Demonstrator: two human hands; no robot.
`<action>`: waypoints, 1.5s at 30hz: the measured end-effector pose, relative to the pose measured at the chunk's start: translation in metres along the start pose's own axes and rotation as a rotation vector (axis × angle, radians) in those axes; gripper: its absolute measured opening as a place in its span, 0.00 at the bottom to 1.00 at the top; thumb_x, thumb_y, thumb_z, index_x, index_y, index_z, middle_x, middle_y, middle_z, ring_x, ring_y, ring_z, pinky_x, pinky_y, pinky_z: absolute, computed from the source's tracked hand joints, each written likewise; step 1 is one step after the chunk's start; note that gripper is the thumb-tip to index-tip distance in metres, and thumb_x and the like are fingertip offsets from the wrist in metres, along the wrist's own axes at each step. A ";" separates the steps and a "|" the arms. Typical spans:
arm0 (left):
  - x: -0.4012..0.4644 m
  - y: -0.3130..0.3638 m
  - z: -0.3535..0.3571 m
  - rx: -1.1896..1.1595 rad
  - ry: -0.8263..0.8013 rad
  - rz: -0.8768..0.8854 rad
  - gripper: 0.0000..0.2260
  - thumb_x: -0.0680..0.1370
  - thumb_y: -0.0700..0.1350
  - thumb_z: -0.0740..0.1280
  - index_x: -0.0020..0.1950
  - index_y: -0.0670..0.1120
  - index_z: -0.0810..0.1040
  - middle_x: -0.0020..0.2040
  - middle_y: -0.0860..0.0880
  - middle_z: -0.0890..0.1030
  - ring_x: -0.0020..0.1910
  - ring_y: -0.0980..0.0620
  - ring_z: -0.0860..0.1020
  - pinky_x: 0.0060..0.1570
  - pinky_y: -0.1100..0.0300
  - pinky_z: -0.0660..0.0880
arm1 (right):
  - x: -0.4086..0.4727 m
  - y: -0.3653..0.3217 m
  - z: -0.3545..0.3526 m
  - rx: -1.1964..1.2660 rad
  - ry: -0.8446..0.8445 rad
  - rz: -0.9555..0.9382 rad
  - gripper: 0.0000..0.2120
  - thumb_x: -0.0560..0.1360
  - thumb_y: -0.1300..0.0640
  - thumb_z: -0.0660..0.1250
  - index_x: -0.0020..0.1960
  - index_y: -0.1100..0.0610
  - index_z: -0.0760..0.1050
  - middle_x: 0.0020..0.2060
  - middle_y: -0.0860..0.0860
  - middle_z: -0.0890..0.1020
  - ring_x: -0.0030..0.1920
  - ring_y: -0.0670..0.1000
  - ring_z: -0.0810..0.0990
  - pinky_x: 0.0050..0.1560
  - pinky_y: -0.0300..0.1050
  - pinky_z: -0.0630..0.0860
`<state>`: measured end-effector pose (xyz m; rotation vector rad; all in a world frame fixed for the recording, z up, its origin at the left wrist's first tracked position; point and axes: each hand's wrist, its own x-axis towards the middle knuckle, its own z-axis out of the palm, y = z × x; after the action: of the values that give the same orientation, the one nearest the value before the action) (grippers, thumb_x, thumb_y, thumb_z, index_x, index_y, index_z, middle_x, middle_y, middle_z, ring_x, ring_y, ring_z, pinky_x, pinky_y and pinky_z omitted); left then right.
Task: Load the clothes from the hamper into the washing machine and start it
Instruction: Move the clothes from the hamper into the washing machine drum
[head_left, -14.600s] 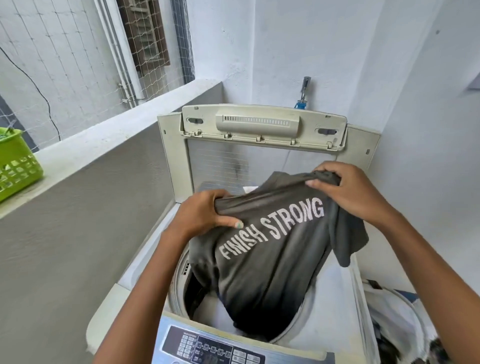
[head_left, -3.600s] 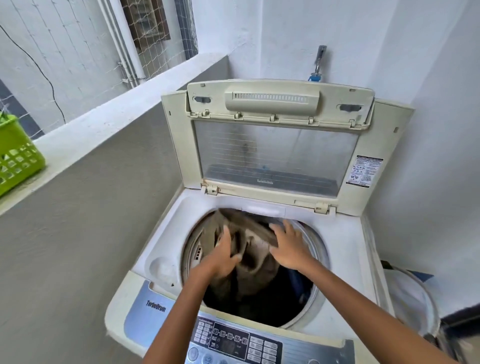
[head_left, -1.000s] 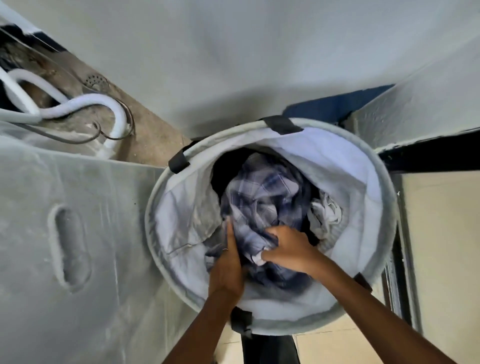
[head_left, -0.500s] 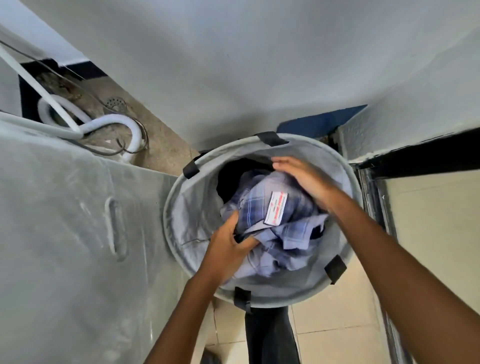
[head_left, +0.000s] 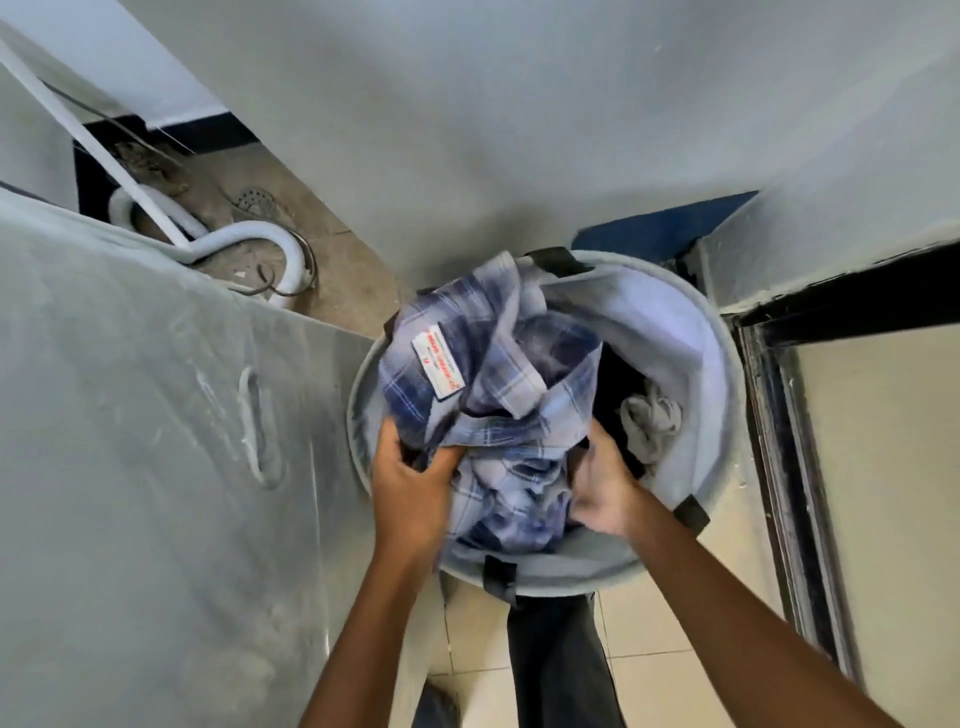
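Plaid fills most of the round hamper (head_left: 696, 332): a blue-and-white checked shirt (head_left: 498, 395), crumpled and raised so its upper folds reach past the far rim, a white label with red print showing on its left side. The hamper itself is soft grey fabric with black strap loops, standing on pale floor tiles just beside the washing machine's dusty grey side panel (head_left: 156, 441). Both arms reach down from the lower edge. The left hand (head_left: 408, 486) is closed on the shirt's lower left folds; the right hand (head_left: 602, 491) curls into the cloth at its right edge, fingers buried. A small grey-white garment (head_left: 649, 421) lies bunched against the hamper's right wall.
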<state>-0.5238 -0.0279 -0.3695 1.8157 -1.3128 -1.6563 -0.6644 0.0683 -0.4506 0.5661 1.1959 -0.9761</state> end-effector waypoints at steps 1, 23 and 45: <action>0.002 -0.006 0.003 0.086 0.022 0.023 0.20 0.73 0.39 0.72 0.62 0.49 0.74 0.55 0.52 0.82 0.52 0.59 0.81 0.55 0.56 0.79 | -0.003 0.004 -0.003 0.046 -0.068 -0.008 0.33 0.69 0.33 0.63 0.61 0.57 0.79 0.56 0.58 0.82 0.56 0.60 0.80 0.55 0.53 0.76; -0.140 0.079 -0.001 0.340 -0.065 0.197 0.27 0.76 0.43 0.65 0.72 0.43 0.58 0.66 0.47 0.72 0.63 0.49 0.72 0.60 0.60 0.68 | -0.183 -0.030 0.081 -0.237 0.049 -0.624 0.15 0.74 0.64 0.67 0.59 0.55 0.76 0.49 0.53 0.84 0.49 0.53 0.83 0.46 0.49 0.80; -0.358 0.202 -0.201 -0.177 -0.063 0.634 0.24 0.71 0.54 0.64 0.63 0.67 0.59 0.64 0.54 0.74 0.62 0.55 0.74 0.64 0.48 0.72 | -0.503 0.123 0.227 -0.254 -0.045 -1.283 0.18 0.71 0.65 0.71 0.58 0.52 0.76 0.52 0.51 0.84 0.54 0.52 0.82 0.55 0.56 0.79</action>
<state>-0.3772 0.0933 0.0467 1.0894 -1.5065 -1.4195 -0.4710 0.1087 0.0794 -0.5444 1.6034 -1.8210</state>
